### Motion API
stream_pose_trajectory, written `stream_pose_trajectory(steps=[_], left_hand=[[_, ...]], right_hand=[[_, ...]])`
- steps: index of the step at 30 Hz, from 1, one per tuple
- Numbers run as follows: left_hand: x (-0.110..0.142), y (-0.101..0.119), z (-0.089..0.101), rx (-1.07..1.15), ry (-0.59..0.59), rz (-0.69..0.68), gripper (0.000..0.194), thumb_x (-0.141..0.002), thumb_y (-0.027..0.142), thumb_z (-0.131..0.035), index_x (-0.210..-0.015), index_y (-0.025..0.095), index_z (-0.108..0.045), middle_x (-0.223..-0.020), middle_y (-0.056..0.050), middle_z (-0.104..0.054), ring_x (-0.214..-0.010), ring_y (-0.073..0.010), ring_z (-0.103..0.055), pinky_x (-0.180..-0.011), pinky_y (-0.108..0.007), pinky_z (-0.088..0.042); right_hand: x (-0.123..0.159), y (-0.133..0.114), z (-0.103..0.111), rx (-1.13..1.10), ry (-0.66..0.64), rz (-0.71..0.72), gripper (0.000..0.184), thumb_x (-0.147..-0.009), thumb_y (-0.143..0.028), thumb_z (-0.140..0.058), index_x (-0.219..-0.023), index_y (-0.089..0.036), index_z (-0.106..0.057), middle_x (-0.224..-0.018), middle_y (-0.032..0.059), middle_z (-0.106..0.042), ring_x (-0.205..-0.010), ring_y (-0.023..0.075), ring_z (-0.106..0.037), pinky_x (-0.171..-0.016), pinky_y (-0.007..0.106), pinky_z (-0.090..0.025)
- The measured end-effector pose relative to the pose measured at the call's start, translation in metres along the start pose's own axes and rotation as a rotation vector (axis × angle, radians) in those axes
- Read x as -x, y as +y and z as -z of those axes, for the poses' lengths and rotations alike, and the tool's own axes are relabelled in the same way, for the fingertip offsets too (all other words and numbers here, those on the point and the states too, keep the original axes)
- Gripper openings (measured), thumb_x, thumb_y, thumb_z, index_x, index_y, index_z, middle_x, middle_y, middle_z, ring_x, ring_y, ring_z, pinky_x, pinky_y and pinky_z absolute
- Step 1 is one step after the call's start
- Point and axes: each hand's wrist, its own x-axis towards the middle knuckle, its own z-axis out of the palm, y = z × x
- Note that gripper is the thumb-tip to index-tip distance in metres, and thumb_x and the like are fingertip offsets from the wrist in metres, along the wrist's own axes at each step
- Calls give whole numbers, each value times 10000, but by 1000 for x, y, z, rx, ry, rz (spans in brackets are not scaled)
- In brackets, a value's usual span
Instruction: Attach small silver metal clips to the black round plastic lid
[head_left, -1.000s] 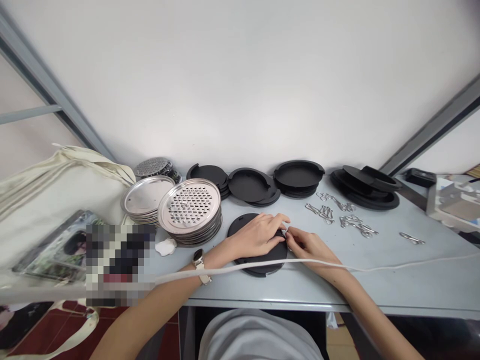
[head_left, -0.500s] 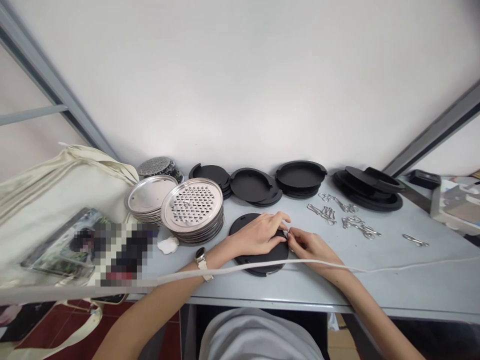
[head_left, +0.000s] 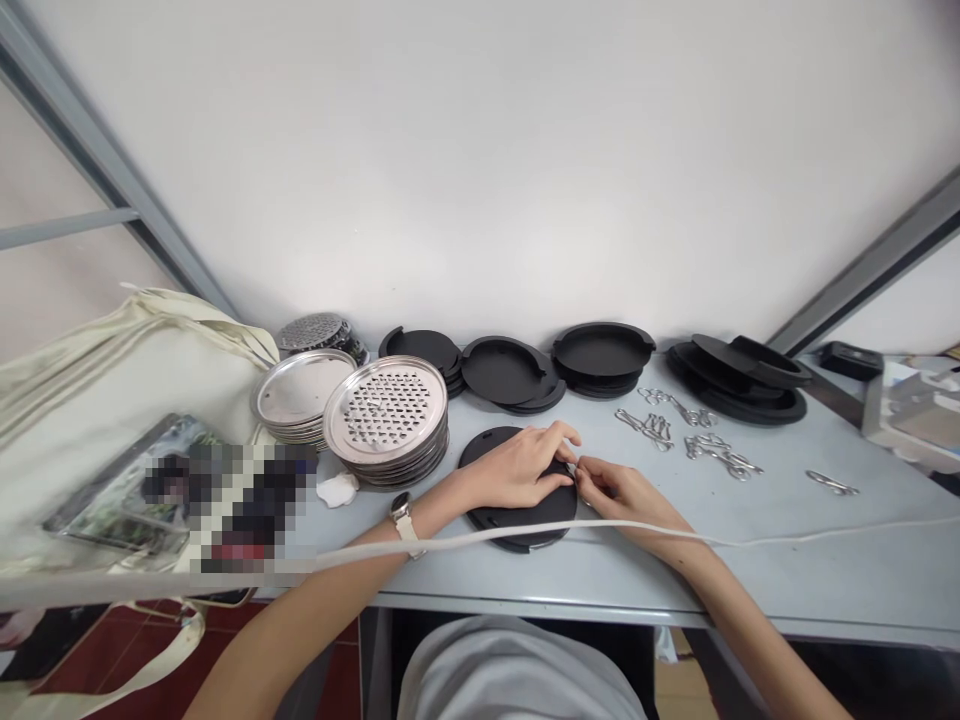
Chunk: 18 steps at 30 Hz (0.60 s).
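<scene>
A black round plastic plate (head_left: 517, 520) with small slots lies on the table in front of me. My left hand (head_left: 521, 465) is laid across it, fingers bent around its right edge and thumb on its face. Against that same edge, my right hand (head_left: 611, 490) pinches a small silvery metal piece (head_left: 572, 469), mostly hidden by the fingertips. Several bent-wire metal clips (head_left: 645, 427) lie in loose groups to the right, with a single clip (head_left: 831, 483) farther out.
Stacked metal grater discs (head_left: 386, 410) and plain metal discs (head_left: 300, 390) stand at left. Behind are stacks of black plates (head_left: 604, 350). A white cord (head_left: 465, 540) crosses in front of my forearms. A cream bag (head_left: 150, 350) sits far left; a white wall rises behind.
Both hands stay at the plate's right edge with almost no movement. The view has shifted very slightly.
</scene>
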Motion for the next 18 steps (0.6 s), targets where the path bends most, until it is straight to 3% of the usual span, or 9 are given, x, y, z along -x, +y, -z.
stream_pose_trajectory(steps=[18], left_hand=[[0,0,0,34,10,-8,413,-799,118,-569,-1155,169,-368,-1061,-92,-613,-1077,-203,-540,-932,-340,-398]], right_hand=[[1,1,6,-18,-77,13,275,-872,-357,-380,-676,-180,-456,-600,-40,-379,-567,99,-334,-510,213,-281]])
